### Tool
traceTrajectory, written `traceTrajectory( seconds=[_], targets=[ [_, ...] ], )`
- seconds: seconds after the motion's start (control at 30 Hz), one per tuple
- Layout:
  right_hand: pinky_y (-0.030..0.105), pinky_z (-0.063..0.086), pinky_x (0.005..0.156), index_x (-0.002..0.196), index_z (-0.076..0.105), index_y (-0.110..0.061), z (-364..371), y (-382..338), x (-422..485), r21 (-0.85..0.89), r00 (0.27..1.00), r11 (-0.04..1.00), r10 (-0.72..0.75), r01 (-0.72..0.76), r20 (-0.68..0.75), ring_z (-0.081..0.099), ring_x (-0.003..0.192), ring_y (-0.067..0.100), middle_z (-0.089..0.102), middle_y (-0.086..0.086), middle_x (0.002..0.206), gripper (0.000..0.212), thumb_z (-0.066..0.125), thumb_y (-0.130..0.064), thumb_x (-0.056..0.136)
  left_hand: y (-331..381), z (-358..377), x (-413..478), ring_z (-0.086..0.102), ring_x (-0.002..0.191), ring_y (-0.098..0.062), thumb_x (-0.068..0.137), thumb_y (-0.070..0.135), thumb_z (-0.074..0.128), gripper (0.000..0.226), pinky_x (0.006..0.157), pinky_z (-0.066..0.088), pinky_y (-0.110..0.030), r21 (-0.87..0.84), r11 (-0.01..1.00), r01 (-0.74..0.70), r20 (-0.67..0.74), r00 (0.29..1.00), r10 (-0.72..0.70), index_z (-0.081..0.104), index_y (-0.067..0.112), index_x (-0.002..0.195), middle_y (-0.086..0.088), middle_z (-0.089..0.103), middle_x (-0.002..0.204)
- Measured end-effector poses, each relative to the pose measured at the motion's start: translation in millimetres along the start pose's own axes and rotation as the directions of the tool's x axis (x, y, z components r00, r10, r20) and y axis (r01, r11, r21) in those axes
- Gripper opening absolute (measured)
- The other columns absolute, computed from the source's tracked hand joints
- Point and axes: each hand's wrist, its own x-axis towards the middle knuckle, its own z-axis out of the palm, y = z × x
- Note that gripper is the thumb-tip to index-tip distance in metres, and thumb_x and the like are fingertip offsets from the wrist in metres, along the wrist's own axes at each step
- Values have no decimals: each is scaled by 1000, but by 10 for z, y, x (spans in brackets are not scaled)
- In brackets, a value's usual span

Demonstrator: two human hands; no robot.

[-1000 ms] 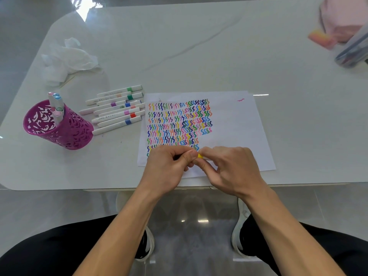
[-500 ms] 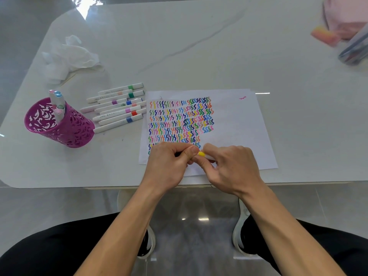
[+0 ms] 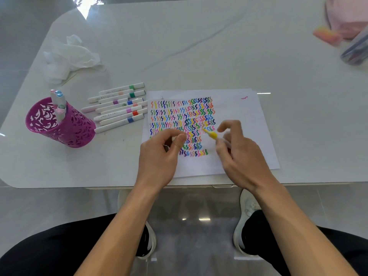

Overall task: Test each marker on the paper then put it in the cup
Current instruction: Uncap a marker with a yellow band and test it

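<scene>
1. The right hand (image 3: 242,154) grips a white-barrelled marker with a yellow collar and tip (image 3: 212,135). The middle fingers close round the barrel while the forefinger is lifted clear.
2. The marker's long axis runs from the near right, inside the hand, to the far left. Its uncapped tip points up and left over the white sheet of paper (image 3: 235,116), just above the right edge of the block of coloured squiggles.
3. The left hand (image 3: 163,154) is curled with thumb and forefinger pinched. I judge it holds the cap; only a sliver of white shows between the fingers, so I cannot tell for sure.
4. The bare patch of paper nearest the tip lies just right of the squiggle rows and just beside the last short row at the near edge. The right hand is the nearer one, and a small drop of the tip would probably meet the sheet there.
5. The magenta perforated plastic cup (image 3: 65,126) stands well to the left on the white tabletop (image 3: 199,46), on the left hand's side. A few markers already stand in it.
6. A row of white markers with coloured bands (image 3: 121,108) lies between cup and paper, their long axes running left to right.
</scene>
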Motion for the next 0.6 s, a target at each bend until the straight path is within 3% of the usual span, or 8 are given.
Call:
traceTrajectory(
  seconds=[0.07,0.13,0.3,0.37,0.43,0.5,0.6],
  targets=[
    [33,46,56,123,34,-30,-24,13,33,140,1000,990,20,-17,-16,55,58,15,59,-4,77,21,43,-21,106,-20,11,10,58,77,4,93,29,72,6,65,41,-5,34,999,-22,-12,1000,22,74,31,99,21,68,89],
    [20,48,62,126,40,-31,-18,-6,60,257,998,966,43,-31,-40,59,65,11,66,-4,96,24,43,-15,108,-39,43,9,57,82,3,90,26,75,13,69,38,-4,86,995,-46,-10,999,47,74,32,102,23,66,93],
    [35,61,71,119,62,-18,-14,-67,120,686,975,713,222,-147,-22,73,79,28,73,12,102,35,38,-5,97,-86,94,-2,58,101,-8,88,23,78,17,84,44,-17,216,967,-139,25,990,137,77,27,104,14,70,103],
    [32,60,71,118,60,-17,-18,-50,140,689,972,707,235,-164,-10,74,80,26,75,11,92,25,53,-7,96,-108,100,-8,57,102,-10,88,21,78,16,86,41,-15,252,951,-179,37,984,176,77,24,104,11,71,102],
    [27,57,64,109,61,-22,11,-34,144,595,976,787,218,-165,-18,69,69,18,72,7,81,17,71,-25,96,-127,105,-9,57,102,-12,88,19,78,16,88,41,-18,279,939,-203,40,979,200,78,22,103,9,72,101],
    [26,53,57,96,66,-26,57,-51,141,548,971,817,237,-182,-30,63,61,14,69,5,74,16,66,-42,100,-139,112,-6,57,103,-13,88,18,77,16,90,44,-23,288,934,-211,44,977,207,78,20,103,8,72,102],
    [25,47,51,92,73,-25,112,-81,144,561,959,800,282,-214,-36,61,52,17,69,7,66,27,52,-37,105,-146,121,6,57,103,-14,88,19,78,15,89,45,-24,297,931,-212,52,977,206,78,20,103,8,71,101]
  ],
)
